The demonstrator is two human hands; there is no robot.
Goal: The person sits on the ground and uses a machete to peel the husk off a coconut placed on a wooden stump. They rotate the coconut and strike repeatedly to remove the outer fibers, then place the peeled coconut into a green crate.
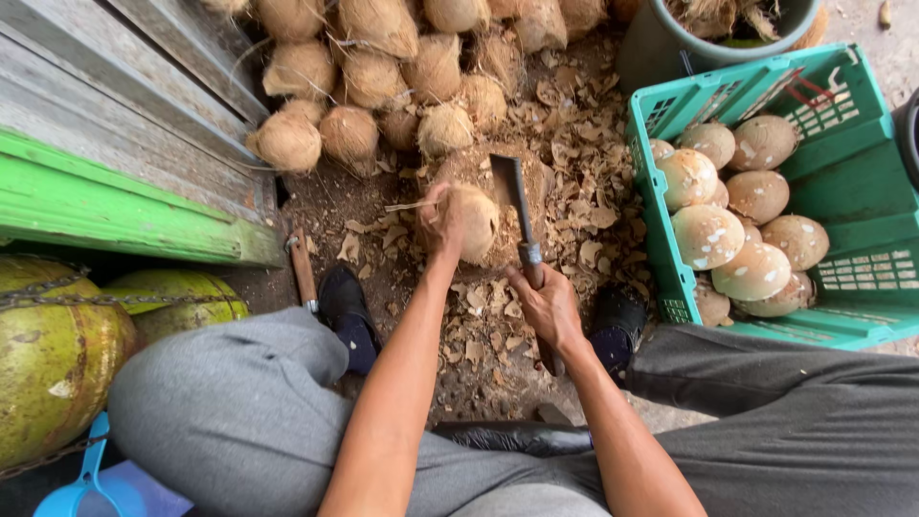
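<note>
You had a green crate (866,182) of peeled coconuts (708,236) on your right, with a grey bucket (661,43) behind it. Husked coconuts (349,134) lay piled ahead, and husk chips (584,182) covered the ground. On your left stood a green-edged plank wall (105,206), two green coconuts (53,359) and a blue scoop (81,488).

Bare earth ground (479,364) is seen, littered with dry brown husk shavings (574,182). At the left, weathered grey planks (96,105) are edged by a green-painted board (115,206). A green plastic crate (852,182) is set at the right, with a grey tub (661,48) beyond it. Husked coconuts (383,67) are heaped at the far side. Even daylight is noted.
</note>
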